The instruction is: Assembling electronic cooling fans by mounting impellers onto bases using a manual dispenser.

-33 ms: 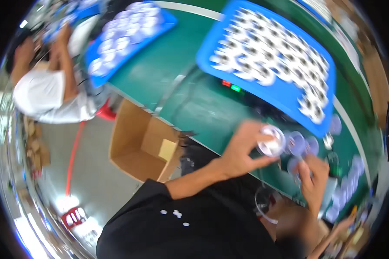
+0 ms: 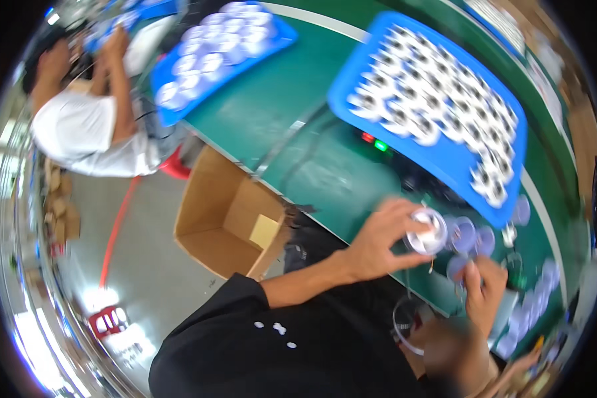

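Note:
My left hand [image 2: 381, 239] is closed round a small, pale purple, see-through cup [image 2: 426, 231] with a white part inside. One of its fingers reaches over the rim to that part. Close by on the right, my right hand [image 2: 485, 288] has its thumb and fingers pressed together beside another purple cup [image 2: 458, 267]. Blur and small size hide what is in that pinch. Two more purple cups [image 2: 462, 233] stand between and beyond my hands on the green table [image 2: 325, 176].
A blue tray [image 2: 448, 159] of white parts with dark centres lies ahead. Another blue tray [image 2: 235, 69] holds purple cups, far left. An open cardboard box [image 2: 209, 192] sits by the table edge. A person in white [image 2: 79, 129] works at left. Stacked cups [image 2: 527, 305] lie at right.
The whole view has shifted, so the table and trays sit farther right and lower. My left hand still holds the cup, and my right hand stays pinched near the other cups.

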The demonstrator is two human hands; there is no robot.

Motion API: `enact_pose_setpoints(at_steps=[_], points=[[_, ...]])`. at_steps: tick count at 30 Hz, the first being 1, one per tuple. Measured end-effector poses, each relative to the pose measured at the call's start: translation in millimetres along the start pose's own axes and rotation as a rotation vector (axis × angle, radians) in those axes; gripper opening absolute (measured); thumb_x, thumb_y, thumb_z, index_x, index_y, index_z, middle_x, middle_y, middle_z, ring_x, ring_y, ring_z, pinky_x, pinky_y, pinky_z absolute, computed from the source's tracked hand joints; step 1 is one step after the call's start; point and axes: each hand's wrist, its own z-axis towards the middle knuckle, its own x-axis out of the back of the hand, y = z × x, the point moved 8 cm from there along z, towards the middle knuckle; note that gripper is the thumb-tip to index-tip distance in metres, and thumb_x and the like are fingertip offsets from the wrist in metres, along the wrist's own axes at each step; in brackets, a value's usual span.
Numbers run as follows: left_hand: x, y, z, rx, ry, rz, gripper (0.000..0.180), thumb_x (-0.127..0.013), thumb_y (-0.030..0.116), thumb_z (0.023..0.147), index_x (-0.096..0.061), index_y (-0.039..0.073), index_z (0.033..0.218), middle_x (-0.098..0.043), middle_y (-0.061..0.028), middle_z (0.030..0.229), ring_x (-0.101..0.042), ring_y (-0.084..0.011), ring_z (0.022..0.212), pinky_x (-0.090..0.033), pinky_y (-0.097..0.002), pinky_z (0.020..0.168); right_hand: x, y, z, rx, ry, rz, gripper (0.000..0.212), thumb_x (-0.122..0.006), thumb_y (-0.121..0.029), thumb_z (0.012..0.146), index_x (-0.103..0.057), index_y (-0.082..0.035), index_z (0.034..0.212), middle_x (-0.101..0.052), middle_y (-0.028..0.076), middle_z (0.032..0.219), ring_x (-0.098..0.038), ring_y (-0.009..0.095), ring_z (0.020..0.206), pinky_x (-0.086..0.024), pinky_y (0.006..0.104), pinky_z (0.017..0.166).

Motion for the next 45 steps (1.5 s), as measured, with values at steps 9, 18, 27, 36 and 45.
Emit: enact_pose_setpoints(at_steps=[9,18,27,36,45], points=[[228,13,4,0.145,0.643,0.427,0.068,-0.082,0.013,0.073,-0.050,0.001,0.132,-0.058,-0.0124,0.124,-0.056,-0.0218,0.116,-0.044,-0.0348,0.100,20,77,-66,-0.221,0.150,0.124,0.046,-0.050,-0.024,0.104,-0.058,0.000,0.065,-0.045,0.001,0.055,-0.040,0.007,0.048,-0.026,0.0259,0.047],[417,-26,-6,0.405,0.758,1.185,0.060,-0.083,0.019,0.074,-0.059,0.003,0.126,-0.066,-0.0209,0.109,-0.065,-0.0329,0.088,-0.052,-0.0398,0.082,-1,62,-61,-0.202,0.153,0.076,0.043,-0.053,-0.021,0.102,-0.059,0.001,0.066,-0.047,0.002,0.055,-0.041,0.008,0.049,-0.027,0.0268,0.047],[414,-41,23,0.103,0.603,1.398,0.057,-0.073,0.008,0.078,-0.056,0.000,0.132,-0.063,-0.0228,0.123,-0.057,-0.0410,0.114,-0.042,-0.0464,0.100,6,15,-42,-0.127,0.135,-0.002,0.022,-0.064,-0.008,0.089,-0.065,0.001,0.068,-0.050,0.010,0.059,-0.049,0.022,0.053,-0.034,0.0347,0.051],[85,35,21,0.064,0.395,0.230,0.009,-0.058,0.002,0.094,-0.067,0.004,0.097,-0.065,-0.0088,0.095,-0.061,-0.0191,0.087,-0.049,-0.0303,0.077,40,-17,52,0.088,0.186,-0.064,0.005,-0.071,-0.004,0.085,-0.071,-0.004,0.089,-0.061,0.008,0.073,-0.057,0.020,0.059,-0.044,0.0314,0.054],[-83,21,1,0.181,-0.218,0.449,0.082,-0.079,0.013,0.077,-0.037,0.002,0.147,-0.042,-0.0220,0.130,-0.038,-0.0392,0.117,-0.032,-0.0477,0.103,-47,-28,142,0.648,0.046,-0.717,0.010,-0.063,-0.012,0.070,-0.065,-0.005,0.078,-0.061,0.008,0.079,-0.065,0.026,0.079,-0.055,0.0378,0.068]])
